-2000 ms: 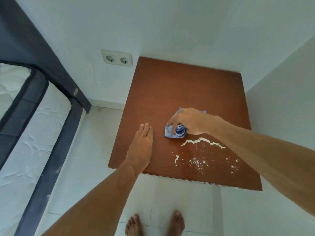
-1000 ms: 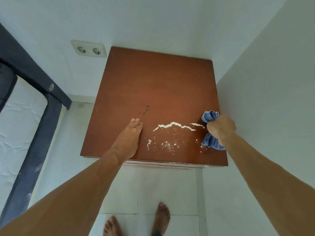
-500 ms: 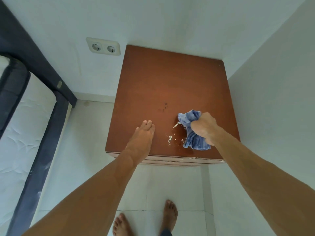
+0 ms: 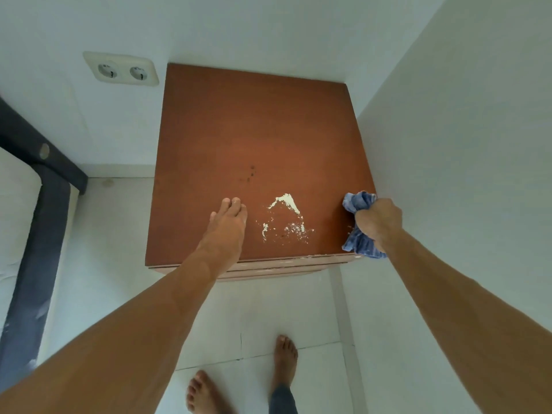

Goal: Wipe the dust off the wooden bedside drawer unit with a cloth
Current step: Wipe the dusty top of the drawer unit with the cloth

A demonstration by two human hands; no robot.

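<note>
The wooden bedside drawer unit (image 4: 254, 130) has a reddish-brown top and stands in a white corner. A patch of white dust (image 4: 285, 218) lies near its front edge, drawn into a peaked ridge with crumbs below. My right hand (image 4: 378, 224) is closed around a bunched blue cloth (image 4: 358, 228) at the top's front right corner, next to the side wall. My left hand (image 4: 228, 225) lies flat on the top, fingers together, just left of the dust. A few dark spots (image 4: 251, 174) mark the wood further back.
A white wall (image 4: 463, 174) runs tight along the unit's right side. A double socket (image 4: 121, 71) sits on the back wall at left. A dark bed frame (image 4: 38, 204) with a white mattress is at far left. My bare feet (image 4: 283, 363) stand on white tiles.
My right hand has swept the cloth from the middle of the front area to the right corner, uncovering the dust as a peaked pile. The left hand stayed flat.
</note>
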